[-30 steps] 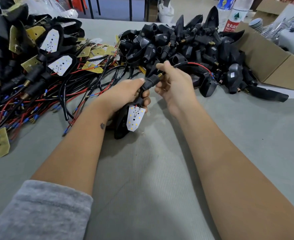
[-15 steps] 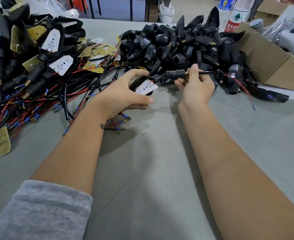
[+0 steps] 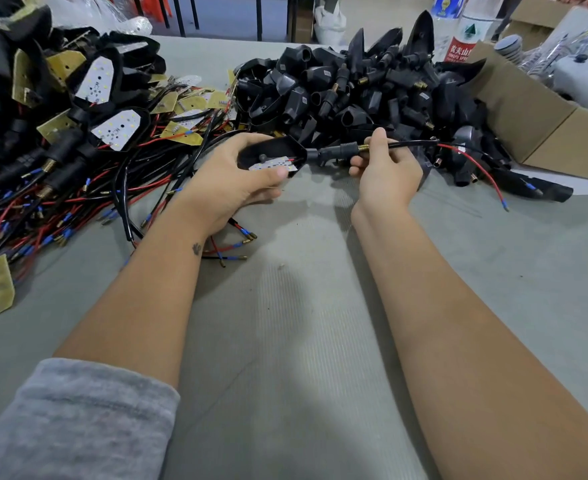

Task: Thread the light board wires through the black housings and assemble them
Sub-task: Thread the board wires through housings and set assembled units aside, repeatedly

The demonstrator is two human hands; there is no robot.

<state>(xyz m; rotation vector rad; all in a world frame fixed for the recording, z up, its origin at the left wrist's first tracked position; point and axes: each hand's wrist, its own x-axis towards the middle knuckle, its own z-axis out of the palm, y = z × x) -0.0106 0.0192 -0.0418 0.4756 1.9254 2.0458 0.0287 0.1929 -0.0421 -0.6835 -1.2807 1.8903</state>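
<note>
- Presently, at centre frame, the person's left hand (image 3: 230,181) grips a black housing (image 3: 271,154), fingers curled beneath it and thumb laid over its near edge.
- A white light board (image 3: 274,164) lies inside the open face of that housing, partly covered by the thumb.
- Just right of centre, the right hand (image 3: 387,171) pinches the black wire (image 3: 412,144) where it leaves the brass-tipped stem (image 3: 337,152) of the housing; thumb and forefinger are closed on it.
- The wire runs on toward the right of the frame and divides into a red lead (image 3: 483,171) with a blue-sleeved end (resting on the table) and a black lead, whose end I cannot tell apart from the pile behind.
- Upper centre and right: a heap of empty black housings (image 3: 354,88) on the grey table (image 3: 303,341).
- Upper left: a pile of light boards and wiring (image 3: 77,150), red and black leads tangled, several boards already seated in housings.
- Far right: an open cardboard box (image 3: 535,123); behind it, at the top edge, two plastic bottles (image 3: 462,32).
- Lower left: a grey sleeve (image 3: 70,427) on the left arm; the right forearm is bare.
</note>
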